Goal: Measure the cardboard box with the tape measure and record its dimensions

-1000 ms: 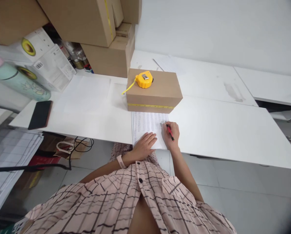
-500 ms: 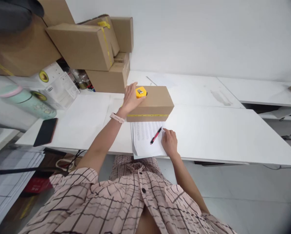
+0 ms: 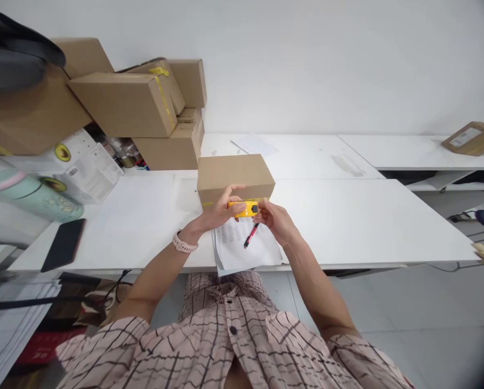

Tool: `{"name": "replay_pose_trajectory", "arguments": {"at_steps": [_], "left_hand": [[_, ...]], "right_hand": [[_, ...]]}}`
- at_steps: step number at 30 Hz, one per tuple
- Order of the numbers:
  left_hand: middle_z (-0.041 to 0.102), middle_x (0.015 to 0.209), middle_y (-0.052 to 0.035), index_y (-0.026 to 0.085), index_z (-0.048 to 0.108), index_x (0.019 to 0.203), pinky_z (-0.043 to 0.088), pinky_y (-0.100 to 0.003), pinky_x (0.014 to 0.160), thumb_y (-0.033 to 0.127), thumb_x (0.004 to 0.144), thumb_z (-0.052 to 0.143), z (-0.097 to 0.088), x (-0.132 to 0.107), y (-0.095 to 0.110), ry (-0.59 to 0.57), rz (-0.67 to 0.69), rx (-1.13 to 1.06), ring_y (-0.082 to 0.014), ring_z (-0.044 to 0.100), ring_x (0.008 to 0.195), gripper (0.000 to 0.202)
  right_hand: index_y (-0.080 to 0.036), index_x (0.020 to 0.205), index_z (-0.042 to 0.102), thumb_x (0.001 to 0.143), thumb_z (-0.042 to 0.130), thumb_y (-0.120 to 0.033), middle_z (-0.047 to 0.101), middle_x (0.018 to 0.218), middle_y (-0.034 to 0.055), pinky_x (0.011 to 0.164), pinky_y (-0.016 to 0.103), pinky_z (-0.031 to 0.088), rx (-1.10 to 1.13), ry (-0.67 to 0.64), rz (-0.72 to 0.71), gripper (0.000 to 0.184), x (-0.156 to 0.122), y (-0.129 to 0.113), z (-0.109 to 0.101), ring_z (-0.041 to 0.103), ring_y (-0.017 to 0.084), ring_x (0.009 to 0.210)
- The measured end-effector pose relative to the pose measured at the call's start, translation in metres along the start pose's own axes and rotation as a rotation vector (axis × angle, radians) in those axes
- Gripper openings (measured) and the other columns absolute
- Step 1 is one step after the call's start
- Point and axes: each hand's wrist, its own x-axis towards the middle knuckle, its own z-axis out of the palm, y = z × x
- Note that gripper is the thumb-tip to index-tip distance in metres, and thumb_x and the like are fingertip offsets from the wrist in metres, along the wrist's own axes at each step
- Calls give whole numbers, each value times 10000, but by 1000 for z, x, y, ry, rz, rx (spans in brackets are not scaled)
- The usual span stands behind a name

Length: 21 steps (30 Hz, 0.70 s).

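Note:
A yellow tape measure (image 3: 245,209) with a dark end is held sideways in front of the cardboard box (image 3: 234,170). My left hand (image 3: 219,212) is closed round its left side. The fingers of my right hand (image 3: 281,222) are curled and pinched at its dark end; whether they grip the tape's hook is too small to tell. Below the hands lies a printed sheet of paper (image 3: 246,257), with a red and black pen (image 3: 250,236) on it. The box sits shut on the table just behind, with yellow tape along its front, partly hidden by my hands.
Stacked cardboard boxes (image 3: 122,105) stand at the back left. A mint bottle (image 3: 35,195), a white avocado-printed box (image 3: 90,170) and a dark phone (image 3: 64,244) are on the left. Another small box (image 3: 471,138) rests at the far right of the white table (image 3: 347,221).
My left hand has brought the tape measure from the box top down towards me. My right hand has risen from the paper to meet it. The view has shifted slightly.

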Motion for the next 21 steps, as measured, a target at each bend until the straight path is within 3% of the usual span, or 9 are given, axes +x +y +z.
{"name": "replay_pose_trajectory", "arguments": {"at_steps": [3, 6, 11, 15, 18, 21], "left_hand": [[671, 927, -34, 180, 346, 1430, 538, -286, 667, 515, 908, 647, -10, -6, 0, 14, -38, -5, -166, 664, 805, 690], [715, 962, -77, 160, 365, 1440, 544, -298, 663, 486, 889, 663, -36, -4, 8, 139, -81, 0, -208, 699, 856, 706], [742, 962, -89, 137, 592, 1179, 505, -237, 529, 453, 805, 698, -122, 11, 21, 522, -76, -13, -192, 710, 726, 501], [718, 740, -66, 104, 639, 1013, 426, -201, 426, 470, 792, 667, -185, 14, 15, 643, -232, -39, -158, 650, 528, 428], [717, 711, -70, 98, 647, 981, 434, -201, 415, 450, 791, 660, -202, 8, 4, 630, -310, -45, -161, 650, 507, 400], [732, 751, -70, 112, 647, 1000, 445, -197, 419, 442, 777, 685, -200, 5, -5, 595, -306, -36, -164, 667, 531, 400]], "right_hand": [[-191, 717, 659, 639, 844, -680, 627, 655, 12, 583, 280, 511, -65, 0, 38, 529, 10, -1, 4, 563, 128, 611], [-203, 653, 583, 617, 854, -692, 565, 611, -13, 519, 246, 434, -115, 82, -22, 560, 40, -15, -7, 501, 111, 575], [-212, 683, 549, 810, 764, -594, 578, 675, -9, 592, 226, 442, -191, 319, -211, 457, 116, -61, -48, 514, 105, 631], [-193, 691, 561, 935, 650, -440, 594, 713, 8, 638, 231, 434, -429, 438, -85, 358, 162, -67, -69, 517, 105, 657], [-188, 703, 563, 956, 591, -394, 623, 763, 31, 646, 242, 426, -586, 470, -28, 328, 182, -54, -70, 527, 115, 685], [-191, 711, 560, 911, 638, -401, 639, 784, 45, 647, 257, 427, -636, 462, -12, 301, 193, -41, -65, 547, 137, 711]]}}
